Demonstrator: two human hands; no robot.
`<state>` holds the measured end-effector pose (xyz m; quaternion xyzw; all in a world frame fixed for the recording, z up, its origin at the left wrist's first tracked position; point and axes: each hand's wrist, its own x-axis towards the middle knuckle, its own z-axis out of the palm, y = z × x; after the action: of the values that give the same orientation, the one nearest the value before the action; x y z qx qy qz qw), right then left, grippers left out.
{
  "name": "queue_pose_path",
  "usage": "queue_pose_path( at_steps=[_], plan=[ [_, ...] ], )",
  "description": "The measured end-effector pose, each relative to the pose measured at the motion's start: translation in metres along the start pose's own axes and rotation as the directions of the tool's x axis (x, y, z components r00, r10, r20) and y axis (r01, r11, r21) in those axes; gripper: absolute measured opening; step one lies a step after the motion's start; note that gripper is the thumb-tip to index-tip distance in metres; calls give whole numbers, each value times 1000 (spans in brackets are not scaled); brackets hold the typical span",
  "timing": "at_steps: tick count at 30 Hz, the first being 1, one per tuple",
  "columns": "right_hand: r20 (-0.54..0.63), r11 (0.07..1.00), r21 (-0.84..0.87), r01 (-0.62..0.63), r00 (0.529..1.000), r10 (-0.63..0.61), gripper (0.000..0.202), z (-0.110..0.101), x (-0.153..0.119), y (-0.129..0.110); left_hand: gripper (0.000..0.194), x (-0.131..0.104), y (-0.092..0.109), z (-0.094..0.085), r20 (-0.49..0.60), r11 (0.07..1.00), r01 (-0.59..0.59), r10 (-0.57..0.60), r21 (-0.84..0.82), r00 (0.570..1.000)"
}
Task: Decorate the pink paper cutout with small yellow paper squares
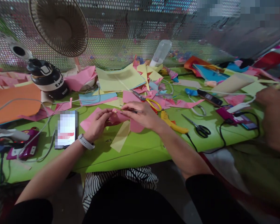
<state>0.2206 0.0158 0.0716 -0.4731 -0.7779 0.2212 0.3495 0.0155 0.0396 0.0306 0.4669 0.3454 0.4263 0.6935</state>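
My left hand (98, 122), with a white band at its wrist, pinches a piece of pink paper (118, 116) between thumb and fingertips. A tiny yellowish bit shows on that paper near the fingertips. My right hand (143, 114) is closed around a slim dark tool (132, 110), its tip at the pink paper; its exact kind is unclear. More pink paper lies under both hands. A pale yellow paper strip (120, 137) rests on the green table (140, 154) just below them. Yellow-handled scissors (154, 105) lie just beyond my right hand.
A lit phone (66, 129) lies left of my hands. A yellow glue gun (174, 123) and black-handled scissors (202, 130) lie to the right. Cords trail from purple power strips (233, 115). Behind stand a black bottle (48, 79) and a fan (59, 28). Another person's arm (274, 115) is at right.
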Motion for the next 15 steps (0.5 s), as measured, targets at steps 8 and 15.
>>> queue_pose_path(
  at_steps=[8, 15],
  plan=[
    [-16, 996, -19, 85, 996, -85, 12, 11, 6, 6, 30, 1, -2, -3, 41, 995, -46, 42, 85, 998],
    [-39, 982, -34, 187, 981, -189, 12, 14, 5, 4, 37, 2, 0, -2, 1, 980, -97, 98, 173, 995]
  ],
)
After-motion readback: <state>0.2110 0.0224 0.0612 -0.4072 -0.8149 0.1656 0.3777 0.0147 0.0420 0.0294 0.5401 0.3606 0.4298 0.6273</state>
